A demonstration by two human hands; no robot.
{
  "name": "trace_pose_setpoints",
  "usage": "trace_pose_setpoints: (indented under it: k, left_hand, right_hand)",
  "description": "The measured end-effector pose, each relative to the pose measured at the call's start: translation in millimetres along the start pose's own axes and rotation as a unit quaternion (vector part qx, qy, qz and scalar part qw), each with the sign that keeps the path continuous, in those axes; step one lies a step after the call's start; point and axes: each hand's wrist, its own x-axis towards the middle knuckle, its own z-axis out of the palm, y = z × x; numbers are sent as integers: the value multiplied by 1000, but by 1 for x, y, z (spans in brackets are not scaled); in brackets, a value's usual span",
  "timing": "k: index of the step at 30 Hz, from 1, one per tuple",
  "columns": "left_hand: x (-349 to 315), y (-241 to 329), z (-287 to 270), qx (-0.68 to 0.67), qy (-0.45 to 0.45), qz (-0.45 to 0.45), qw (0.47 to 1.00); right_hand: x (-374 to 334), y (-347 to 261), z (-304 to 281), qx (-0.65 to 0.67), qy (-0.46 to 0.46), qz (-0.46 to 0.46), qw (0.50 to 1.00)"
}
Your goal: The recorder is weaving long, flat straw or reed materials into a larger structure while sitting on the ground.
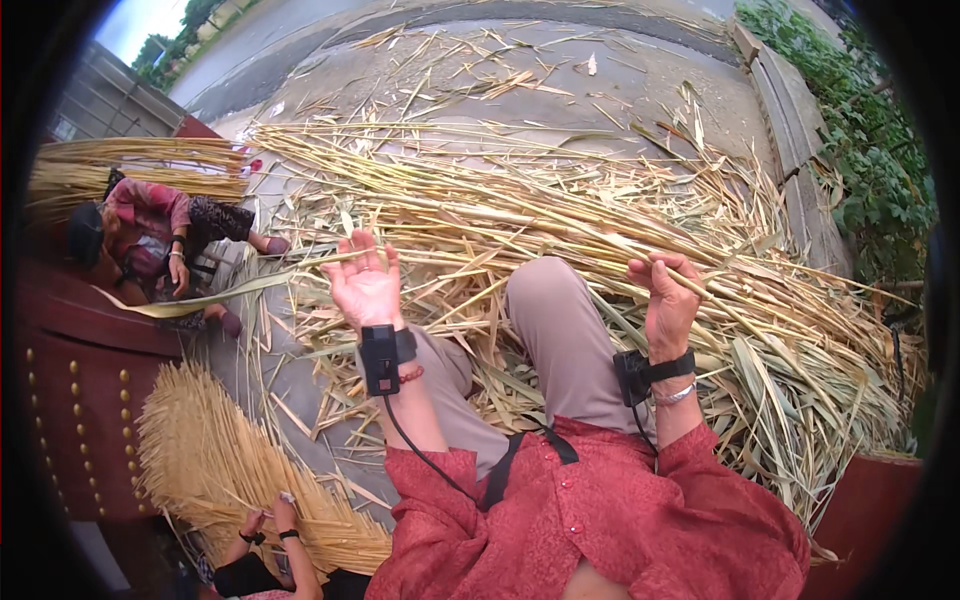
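My left hand (365, 285) is raised with the palm toward me and the fingers loosely apart. A long pale green leaf strip (215, 292) runs from its fingertips out to the left, hanging in the air. My right hand (668, 300) is closed around a thin yellow reed stalk (730, 305) that slants down to the right into the pile. Both wrists carry black strapped devices. My knees in beige trousers (555, 340) rise between the hands, above my red shirt.
A big heap of dry reed stalks and leaves (520, 210) covers the ground ahead and to the right. A person in red (150, 225) sits at the left. Another person's hands (270, 522) work a bundle of stripped stalks (215, 460) at the lower left. A stone kerb (790, 130) and green plants lie on the right.
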Motion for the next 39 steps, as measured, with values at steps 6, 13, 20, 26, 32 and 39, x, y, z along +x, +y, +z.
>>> trace_pose_setpoints:
  k: [6, 13, 20, 26, 32, 39]
  left_hand:
    - [-26, -65, -47, 110, -12, -171, 979]
    - [-46, -58, -58, 378, -62, -87, 920]
    - [-50, -80, -68, 431, -140, -142, 880]
    - [-43, -77, -70, 451, -129, -149, 871]
    - [-43, -80, -65, 449, -130, -148, 872]
    - [-45, -90, -60, 458, -172, -63, 870]
  right_hand:
    - [-4, -16, 12, -21, -23, -17, 999]
    - [-24, -7, 22, -72, -19, -21, 997]
    - [-22, -11, 4, -70, -51, -15, 996]
    - [-16, -9, 11, -87, -79, -13, 993]
    - [-19, -13, 13, -100, -72, -28, 992]
    - [-25, -15, 16, -82, -78, -38, 993]
